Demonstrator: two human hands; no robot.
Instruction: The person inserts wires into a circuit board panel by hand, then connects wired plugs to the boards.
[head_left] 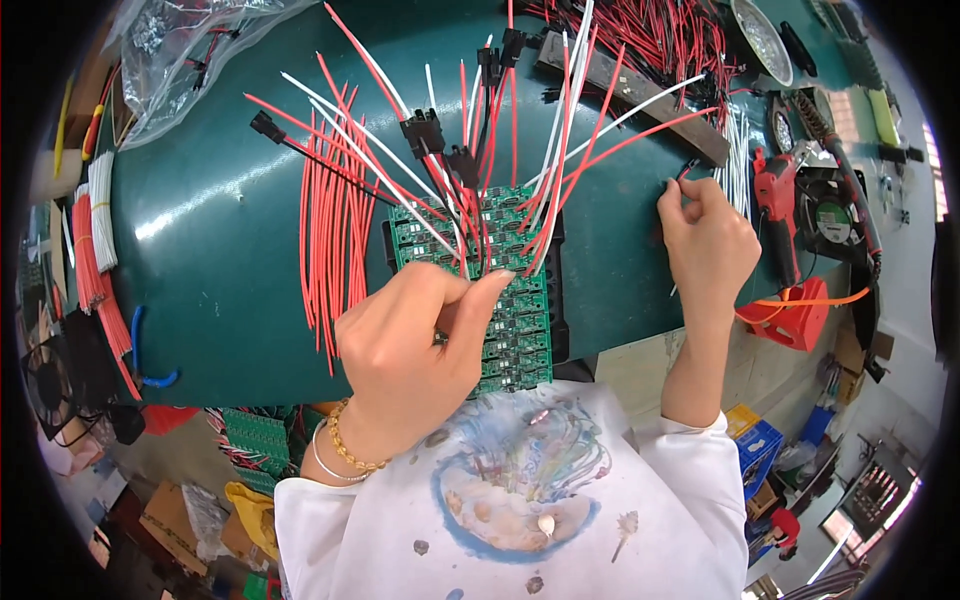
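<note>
A panel of green circuit boards [517,340] lies in front of me at the table's near edge. Red and white wires and several black plug connectors [422,132] stand up from its far part. My left hand [405,350] is closed over the panel, thumb and forefinger pinching the lower end of a thin wire [487,250] at the boards; the exact contact is hidden by the fingers. Out to the right, above the table, my right hand [708,240] is closed in a pinch. A short dark and red wire end [688,170] shows at its fingertips.
Loose red wires [335,235] lie left of the panel. A grey metal bar [640,98] rests before a heap of red and black wires [650,40]. At right are white wires [735,150], a red glue gun [778,195], a fan [832,218] and a soldering iron [835,150].
</note>
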